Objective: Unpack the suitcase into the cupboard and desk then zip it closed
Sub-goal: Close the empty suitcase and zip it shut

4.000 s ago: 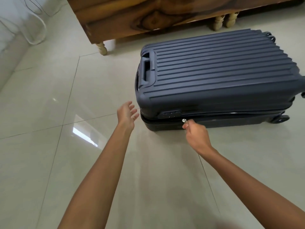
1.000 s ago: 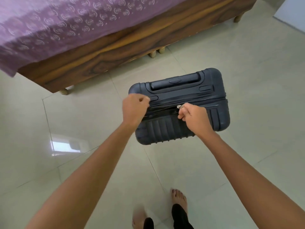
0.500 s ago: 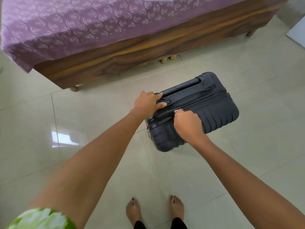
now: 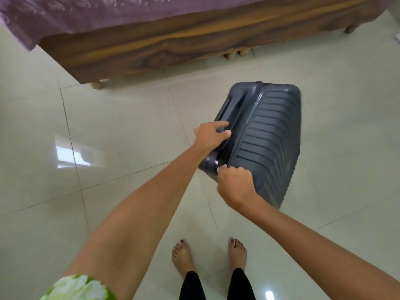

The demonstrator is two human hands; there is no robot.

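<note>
Since a second ago you've turned the case, standing near the bed; your right hand has dragged the zip pull to the near corner, left hand pressing flat on top. Zipping looks nearly finished.

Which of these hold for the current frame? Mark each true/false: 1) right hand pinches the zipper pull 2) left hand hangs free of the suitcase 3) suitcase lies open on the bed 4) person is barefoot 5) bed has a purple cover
1) The right hand pinches the zipper pull at the near corner of the suitcase. True.
2) The left hand hangs free. False: it rests on the suitcase's top edge by the seam.
3) The suitcase lies open on the bed. False: it stands on the tiled floor, shells together.
4) The person is barefoot. True: bare feet show below.
5) The bed has a purple cover. True.
</note>
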